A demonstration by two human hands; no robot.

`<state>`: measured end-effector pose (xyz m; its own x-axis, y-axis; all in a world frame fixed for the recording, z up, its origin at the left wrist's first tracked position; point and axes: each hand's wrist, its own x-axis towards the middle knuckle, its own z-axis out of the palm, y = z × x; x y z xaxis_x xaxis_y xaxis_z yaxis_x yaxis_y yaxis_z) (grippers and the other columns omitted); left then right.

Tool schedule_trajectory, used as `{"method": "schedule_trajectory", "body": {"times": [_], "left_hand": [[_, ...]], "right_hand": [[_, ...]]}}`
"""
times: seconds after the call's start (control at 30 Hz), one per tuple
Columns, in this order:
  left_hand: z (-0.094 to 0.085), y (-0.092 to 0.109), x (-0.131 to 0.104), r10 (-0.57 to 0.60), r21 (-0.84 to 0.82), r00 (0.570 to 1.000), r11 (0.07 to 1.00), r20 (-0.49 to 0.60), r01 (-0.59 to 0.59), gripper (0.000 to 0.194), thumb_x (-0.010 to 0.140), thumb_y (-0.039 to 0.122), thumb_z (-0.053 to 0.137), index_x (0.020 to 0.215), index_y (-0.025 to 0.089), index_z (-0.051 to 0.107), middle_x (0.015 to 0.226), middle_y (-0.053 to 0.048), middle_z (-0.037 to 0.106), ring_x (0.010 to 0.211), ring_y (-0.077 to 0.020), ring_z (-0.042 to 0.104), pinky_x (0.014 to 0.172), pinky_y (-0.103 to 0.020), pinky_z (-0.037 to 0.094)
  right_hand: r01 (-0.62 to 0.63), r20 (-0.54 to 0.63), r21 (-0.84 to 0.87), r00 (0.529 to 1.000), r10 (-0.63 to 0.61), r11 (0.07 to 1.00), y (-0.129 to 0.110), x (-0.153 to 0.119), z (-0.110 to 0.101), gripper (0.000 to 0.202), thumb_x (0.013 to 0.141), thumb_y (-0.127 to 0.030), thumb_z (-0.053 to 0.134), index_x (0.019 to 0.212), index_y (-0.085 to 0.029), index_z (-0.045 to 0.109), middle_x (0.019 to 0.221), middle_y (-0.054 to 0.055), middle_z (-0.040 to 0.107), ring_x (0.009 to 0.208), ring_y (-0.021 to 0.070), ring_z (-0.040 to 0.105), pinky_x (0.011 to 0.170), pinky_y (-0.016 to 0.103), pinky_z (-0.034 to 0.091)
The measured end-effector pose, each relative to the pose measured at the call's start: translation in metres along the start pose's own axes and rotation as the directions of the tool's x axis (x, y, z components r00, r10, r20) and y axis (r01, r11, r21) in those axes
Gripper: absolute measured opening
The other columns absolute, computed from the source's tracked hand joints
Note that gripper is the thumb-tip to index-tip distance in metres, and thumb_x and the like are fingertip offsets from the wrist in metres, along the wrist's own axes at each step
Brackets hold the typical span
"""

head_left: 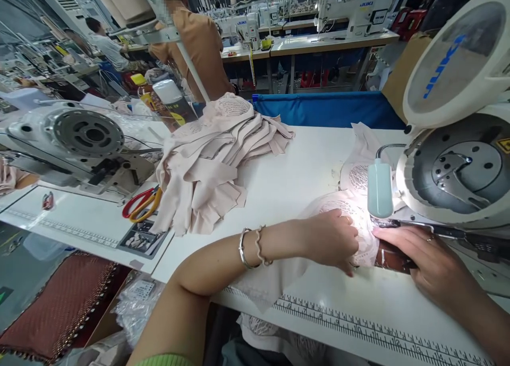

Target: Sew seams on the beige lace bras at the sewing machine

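Observation:
My left hand (333, 239), with two bracelets at the wrist, presses on a pale pink lace piece (360, 209) left of the needle area, its fingers bent onto the cloth. My right hand (422, 249) lies at the right edge of the lace with fingers stretched out beside the base of the sewing machine (458, 164). A small lamp (380, 188) lights the cloth. Sheer fabric (265, 286) trails under my left forearm to the table's front edge. The needle itself is hidden.
A heap of pale pink pieces (215, 164) lies at the table's middle left. Beside it are red and yellow scissors (143, 204) and a second machine (75, 143). Bottles (173, 100) stand behind. A person in brown (199, 47) sits further back. A ruler strip (338, 318) runs along the front.

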<state>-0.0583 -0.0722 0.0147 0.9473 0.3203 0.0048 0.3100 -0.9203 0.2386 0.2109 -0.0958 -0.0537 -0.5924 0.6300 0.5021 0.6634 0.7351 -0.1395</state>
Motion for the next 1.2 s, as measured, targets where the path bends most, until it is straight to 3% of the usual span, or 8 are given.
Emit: {"method": "schedule_trajectory", "body": {"times": [0.1, 0.2, 0.27, 0.37, 0.53, 0.7, 0.93, 1.2], "left_hand": [[-0.015, -0.013, 0.006, -0.099, -0.309, 0.995, 0.947, -0.03, 0.085, 0.063, 0.101, 0.031, 0.058, 0.048, 0.019, 0.025, 0.05, 0.004, 0.04, 0.052, -0.0093, 0.035, 0.058, -0.028, 0.033], [-0.019, -0.018, 0.007, -0.264, -0.457, 0.963, 0.863, -0.047, 0.214, 0.062, 0.104, 0.032, 0.051, 0.051, 0.02, 0.021, 0.047, 0.006, 0.028, 0.047, -0.0082, 0.025, 0.051, -0.028, 0.026], [-0.012, -0.017, 0.007, -0.258, -0.4, 0.963, 0.892, -0.072, 0.209, 0.052, 0.1, 0.025, 0.056, 0.054, 0.018, 0.032, 0.051, 0.006, 0.036, 0.049, -0.008, 0.03, 0.051, -0.026, 0.026], [0.007, -0.013, 0.012, -0.133, -0.125, 0.97, 0.986, -0.204, 0.109, 0.027, 0.093, 0.007, 0.053, 0.068, 0.016, 0.052, 0.065, 0.002, 0.054, 0.057, -0.0101, 0.04, 0.054, -0.028, 0.03], [0.027, -0.009, 0.02, 0.166, 0.162, 0.943, 0.979, -0.288, -0.122, 0.025, 0.097, 0.0, 0.042, 0.097, 0.011, 0.064, 0.096, -0.008, 0.067, 0.076, -0.0153, 0.054, 0.061, -0.031, 0.036], [0.03, -0.012, 0.019, 0.143, 0.224, 0.955, 0.971, -0.258, -0.085, 0.023, 0.094, 0.001, 0.047, 0.083, 0.012, 0.063, 0.085, -0.007, 0.064, 0.072, -0.0169, 0.052, 0.06, -0.032, 0.034], [0.027, -0.009, 0.021, 0.105, 0.141, 0.97, 0.987, -0.221, -0.075, 0.025, 0.099, 0.002, 0.041, 0.091, 0.011, 0.063, 0.089, -0.008, 0.065, 0.081, -0.0184, 0.056, 0.067, -0.031, 0.041], [0.03, -0.008, 0.02, -0.002, 0.219, 0.971, 0.974, -0.238, 0.056, 0.022, 0.099, 0.005, 0.041, 0.101, 0.01, 0.061, 0.092, -0.009, 0.062, 0.071, -0.018, 0.051, 0.056, -0.031, 0.033]], "right_hand": [[0.05, 0.045, -0.026, 0.998, -0.049, 0.998, -0.001, 0.001, -0.001, 0.066, 0.071, 0.003, 0.039, 0.124, -0.027, 0.064, 0.117, 0.004, 0.073, 0.096, 0.0244, 0.071, 0.081, 0.039, 0.056], [0.026, 0.039, 0.082, 0.999, -0.029, 0.996, -0.005, 0.003, -0.003, 0.055, 0.074, 0.005, 0.04, 0.111, -0.027, 0.066, 0.112, 0.004, 0.074, 0.097, 0.023, 0.07, 0.081, 0.037, 0.055], [0.019, 0.028, 0.184, 0.999, -0.024, 0.983, -0.008, 0.005, -0.005, 0.037, 0.08, 0.001, 0.047, 0.095, -0.027, 0.066, 0.106, 0.004, 0.074, 0.097, 0.0229, 0.069, 0.08, 0.037, 0.055], [0.017, -0.006, 0.313, 1.0, -0.016, 0.95, -0.012, 0.005, -0.009, 0.024, 0.087, -0.004, 0.054, 0.079, -0.025, 0.062, 0.094, 0.004, 0.074, 0.092, 0.023, 0.067, 0.077, 0.038, 0.054], [-0.021, -0.032, 0.304, 0.999, 0.033, 0.952, -0.013, 0.003, -0.013, 0.032, 0.091, -0.004, 0.048, 0.101, -0.025, 0.07, 0.089, 0.004, 0.072, 0.087, 0.0221, 0.067, 0.078, 0.038, 0.055], [0.048, -0.038, 0.118, 0.998, -0.044, 0.992, -0.015, 0.006, -0.015, 0.037, 0.09, 0.002, 0.047, 0.108, -0.022, 0.07, 0.094, 0.005, 0.073, 0.087, 0.0195, 0.066, 0.074, 0.033, 0.053], [0.089, -0.03, 0.121, 0.996, -0.086, 0.989, -0.021, 0.009, -0.018, 0.022, 0.092, -0.005, 0.058, 0.101, -0.021, 0.069, 0.095, 0.003, 0.076, 0.091, 0.0195, 0.067, 0.081, 0.037, 0.05], [0.063, -0.003, -0.004, 0.998, -0.063, 0.998, -0.011, 0.0, -0.013, 0.055, 0.082, 0.006, 0.043, 0.12, -0.025, 0.069, 0.107, 0.004, 0.078, 0.1, 0.0214, 0.069, 0.08, 0.036, 0.057]]}}
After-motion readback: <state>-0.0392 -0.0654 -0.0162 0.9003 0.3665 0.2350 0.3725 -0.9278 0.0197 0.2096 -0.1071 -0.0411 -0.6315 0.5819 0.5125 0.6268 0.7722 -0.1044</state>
